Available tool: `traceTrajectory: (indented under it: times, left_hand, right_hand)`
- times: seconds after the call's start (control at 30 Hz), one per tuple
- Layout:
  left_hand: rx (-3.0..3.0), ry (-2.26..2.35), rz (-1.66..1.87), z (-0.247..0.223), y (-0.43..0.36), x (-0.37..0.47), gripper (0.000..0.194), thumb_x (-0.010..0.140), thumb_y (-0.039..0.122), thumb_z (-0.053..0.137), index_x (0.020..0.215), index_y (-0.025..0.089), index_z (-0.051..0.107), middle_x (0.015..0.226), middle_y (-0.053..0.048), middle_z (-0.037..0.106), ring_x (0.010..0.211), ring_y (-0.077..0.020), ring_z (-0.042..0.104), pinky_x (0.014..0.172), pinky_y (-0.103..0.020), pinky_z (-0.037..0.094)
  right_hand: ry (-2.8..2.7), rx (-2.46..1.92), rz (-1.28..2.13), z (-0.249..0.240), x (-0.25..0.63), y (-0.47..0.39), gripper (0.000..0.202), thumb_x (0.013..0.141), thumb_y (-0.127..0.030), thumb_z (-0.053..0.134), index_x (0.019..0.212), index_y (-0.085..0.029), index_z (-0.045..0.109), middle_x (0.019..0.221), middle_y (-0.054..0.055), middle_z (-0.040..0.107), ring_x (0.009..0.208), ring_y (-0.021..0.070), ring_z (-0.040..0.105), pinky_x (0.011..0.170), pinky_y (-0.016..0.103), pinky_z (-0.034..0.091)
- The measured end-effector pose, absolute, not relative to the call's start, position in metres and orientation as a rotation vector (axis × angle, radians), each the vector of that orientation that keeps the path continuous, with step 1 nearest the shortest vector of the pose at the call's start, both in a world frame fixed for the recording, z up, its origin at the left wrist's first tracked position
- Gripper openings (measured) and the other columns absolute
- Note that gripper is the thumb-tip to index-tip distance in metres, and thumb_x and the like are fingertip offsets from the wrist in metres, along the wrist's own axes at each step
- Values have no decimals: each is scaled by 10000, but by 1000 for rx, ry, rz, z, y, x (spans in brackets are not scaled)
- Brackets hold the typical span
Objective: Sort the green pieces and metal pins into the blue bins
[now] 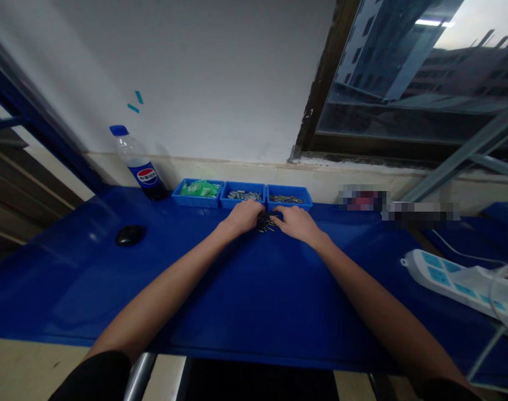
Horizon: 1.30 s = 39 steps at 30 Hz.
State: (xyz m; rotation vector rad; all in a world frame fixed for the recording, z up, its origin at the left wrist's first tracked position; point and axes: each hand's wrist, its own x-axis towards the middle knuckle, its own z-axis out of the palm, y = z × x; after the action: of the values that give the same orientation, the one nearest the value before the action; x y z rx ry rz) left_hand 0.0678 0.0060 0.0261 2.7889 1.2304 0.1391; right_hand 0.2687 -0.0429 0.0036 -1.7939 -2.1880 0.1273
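Near the back of the blue table, my left hand (245, 216) and my right hand (297, 224) meet at a small pile of thin dark and brass-coloured pieces (265, 225). My left hand is closed, with its fingers curled at the pile's left side. The right hand is curled from the other side, thumb and fingers close together at the pieces. What either hand pinches is too small to make out. Just behind stand three blue trays: one with green plastic packets (200, 189), one with grey metal cylinders (244, 195) and one with thin metal pieces (286, 199).
A cola bottle (143, 167) stands at the back left, with a black mouse (129, 235) in front of it. On the right lie a white power strip (449, 281) and its cable. Blurred items sit by the wall under the window (387, 120). Metal frame bars rise at both sides.
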Motion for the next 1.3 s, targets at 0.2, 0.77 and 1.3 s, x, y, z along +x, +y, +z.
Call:
traceTrajectory:
  times: [0.2,0.77,1.3]
  left_hand:
    - [2718,1183,231,21,13,65,311,785,49,596,1003,190,768,971,-124,740,907,-261,712,779,-312,525]
    - [2454,777,553,33,26,55,386,741,50,610,1116,142,621,884,-50,739,742,-146,691,676,-226,501]
    - [2090,620,917,40,21,60,507,691,224,832,1115,181,557,902,-16,662,741,-122,677,687,-232,551]
  right_hand:
    - [-2214,-1789,219,-5,268,-42,359,954,-437,635,1229,-226,725,869,116,768,865,294,724,737,345,486]
    - [-1820,-1416,742,-2,265,-35,286,815,-305,734,1083,-205,727,597,-34,648,539,147,582,549,268,397]
    - [-1229,-1095,1365,14,267,-35,295,640,-350,917,861,-187,807,792,66,777,689,151,685,708,300,560]
